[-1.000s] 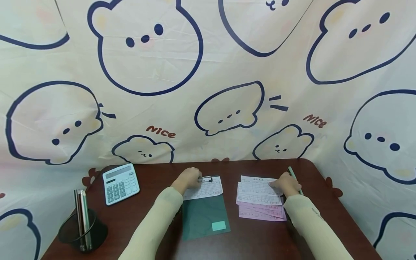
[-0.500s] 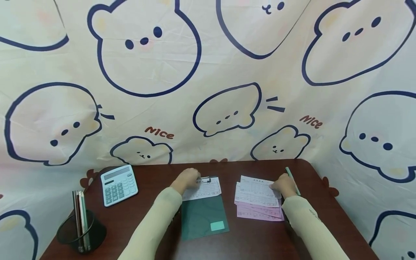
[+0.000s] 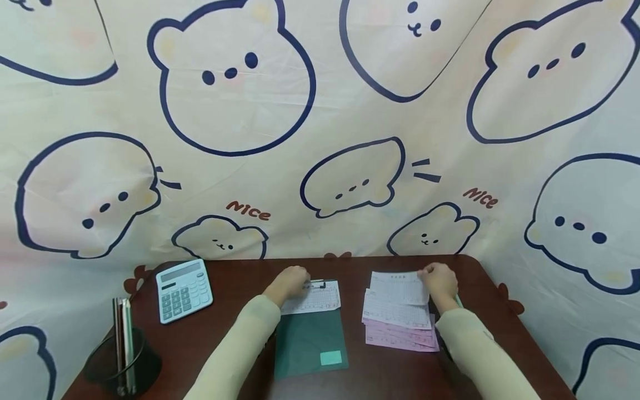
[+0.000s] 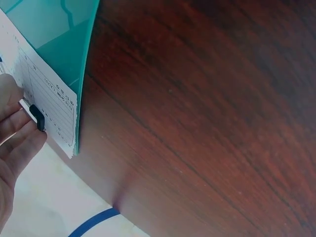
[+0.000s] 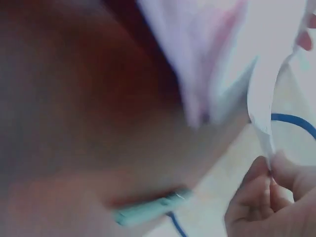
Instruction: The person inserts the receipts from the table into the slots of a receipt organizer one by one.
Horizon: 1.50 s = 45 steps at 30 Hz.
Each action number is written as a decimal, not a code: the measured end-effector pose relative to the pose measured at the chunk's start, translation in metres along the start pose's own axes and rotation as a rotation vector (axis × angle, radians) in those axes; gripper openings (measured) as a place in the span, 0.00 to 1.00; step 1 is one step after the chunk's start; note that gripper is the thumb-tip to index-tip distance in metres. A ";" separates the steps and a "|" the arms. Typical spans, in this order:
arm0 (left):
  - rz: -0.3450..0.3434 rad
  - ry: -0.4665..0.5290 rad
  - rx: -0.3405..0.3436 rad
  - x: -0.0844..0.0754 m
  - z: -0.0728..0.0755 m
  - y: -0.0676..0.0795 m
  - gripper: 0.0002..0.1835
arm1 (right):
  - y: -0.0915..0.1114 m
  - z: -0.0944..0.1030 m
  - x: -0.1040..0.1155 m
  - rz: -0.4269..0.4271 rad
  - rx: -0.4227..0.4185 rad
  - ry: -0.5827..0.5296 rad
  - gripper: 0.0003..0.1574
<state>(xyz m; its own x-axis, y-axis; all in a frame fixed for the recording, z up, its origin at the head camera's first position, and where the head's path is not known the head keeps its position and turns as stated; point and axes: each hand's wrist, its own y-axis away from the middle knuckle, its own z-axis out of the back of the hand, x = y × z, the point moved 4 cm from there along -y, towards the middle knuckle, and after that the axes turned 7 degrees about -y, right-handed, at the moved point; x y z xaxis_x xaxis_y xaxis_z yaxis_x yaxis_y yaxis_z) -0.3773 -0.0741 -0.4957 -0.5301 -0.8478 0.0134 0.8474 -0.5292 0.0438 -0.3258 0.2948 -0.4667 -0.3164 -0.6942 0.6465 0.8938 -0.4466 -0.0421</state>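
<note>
A dark green clipboard [image 3: 309, 341] lies mid-table with a printed white form [image 3: 316, 301] under its metal clip [image 4: 32, 113]. My left hand [image 3: 290, 284] has its fingers and thumb around that clip at the board's top edge. To the right, a loose pile has white printed forms [image 3: 392, 312] over pink slips [image 3: 400, 338]. My right hand [image 3: 440, 286] pinches the top white sheet [image 3: 397, 286] by its far right corner. In the right wrist view that sheet [image 5: 264, 94] bends upward from the pile, its corner between thumb and fingers.
A light green pen-like stick [image 5: 150, 207] lies on the table beside the pile, mostly behind the right hand in the head view. At the left are a pale blue calculator [image 3: 183, 290] and a black mesh pen cup [image 3: 147, 361]. A printed curtain [image 3: 300, 111] hangs behind the table.
My right hand has moved to the far right corner of the papers, and the top white sheet has slid away from me over the pile. The left hand stays at the clip.
</note>
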 end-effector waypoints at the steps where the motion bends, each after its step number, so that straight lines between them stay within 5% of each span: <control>1: 0.002 -0.002 -0.002 0.000 0.001 -0.001 0.06 | -0.002 0.005 0.005 0.017 -0.037 -0.021 0.14; 6: 0.034 0.001 0.006 0.002 0.007 -0.004 0.05 | -0.010 0.018 0.028 0.118 -0.033 -0.107 0.18; 14: 0.023 -0.013 0.022 0.004 0.007 -0.007 0.06 | 0.004 -0.012 0.053 0.133 0.364 -0.475 0.18; 24: 0.017 0.057 0.029 0.005 0.006 -0.007 0.09 | 0.050 -0.082 0.077 0.181 0.567 -0.363 0.08; 37: 0.054 0.094 0.022 0.004 0.011 -0.006 0.10 | 0.078 -0.099 0.078 -0.054 0.635 -0.412 0.36; 45: 0.053 0.110 0.044 0.005 0.001 -0.004 0.11 | 0.082 -0.108 0.068 -0.074 0.499 -0.474 0.16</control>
<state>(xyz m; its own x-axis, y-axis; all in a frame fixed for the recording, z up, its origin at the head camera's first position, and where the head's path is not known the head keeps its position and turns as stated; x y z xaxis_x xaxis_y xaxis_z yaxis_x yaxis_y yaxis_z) -0.3835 -0.0764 -0.4951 -0.4757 -0.8747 -0.0930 0.8709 -0.4832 0.0901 -0.3080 0.1500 -0.5081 -0.3106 -0.2995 0.9021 0.9505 -0.0908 0.2971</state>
